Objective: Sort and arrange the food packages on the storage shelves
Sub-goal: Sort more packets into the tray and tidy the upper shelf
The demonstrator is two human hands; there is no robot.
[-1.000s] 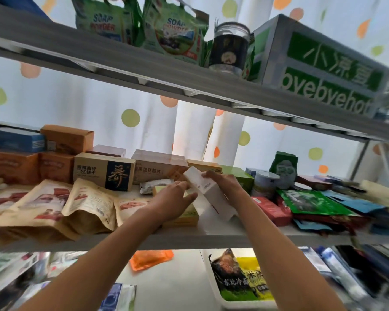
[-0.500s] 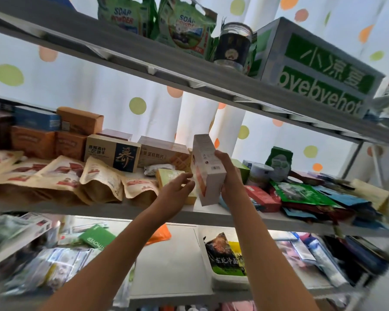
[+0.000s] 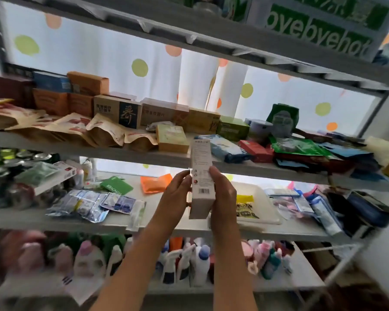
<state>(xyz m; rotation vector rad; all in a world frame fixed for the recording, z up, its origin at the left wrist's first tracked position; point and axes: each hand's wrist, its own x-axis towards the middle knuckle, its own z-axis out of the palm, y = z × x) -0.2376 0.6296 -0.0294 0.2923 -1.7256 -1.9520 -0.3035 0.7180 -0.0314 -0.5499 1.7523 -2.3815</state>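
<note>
White box [image 3: 201,176] is up in the air, held btwn both hands in front of the shelves. It stands tall: long axis goes up and down, w/ a small lean, top end tipped a bit to the left. The printed side w/ the barcode faces the camera. Its top end overlaps the front edge of the middle shelf [image 3: 76,151] in this view; its bottom end hangs in front of the shelf below.

Left hand [image 3: 176,194] presses on the box's left side, fingers curled around the edge. Right hand [image 3: 222,194] grips the right side, thumb on the front. Both are closed on the box, low down near the bottom half. Both hands are about the same way from the shelf, so neither is really nearer.

Middle shelf is up and ahead of the hands. It has a row of boxes at the back: a tan box w/ dark label [image 3: 117,111], more brown ones next to it, a green box [image 3: 233,129] to the right. A yellow-green box [image 3: 172,138] lies near the front, just left of the held box's top. A blue-white pouch [image 3: 225,148] lies just right of it.

My guess: the box goes up and forward to the shelf. The gap btwn yellow-green box and pouch looks narrow, so the tall box may need to go in thin side first, or lie down flat.
</note>
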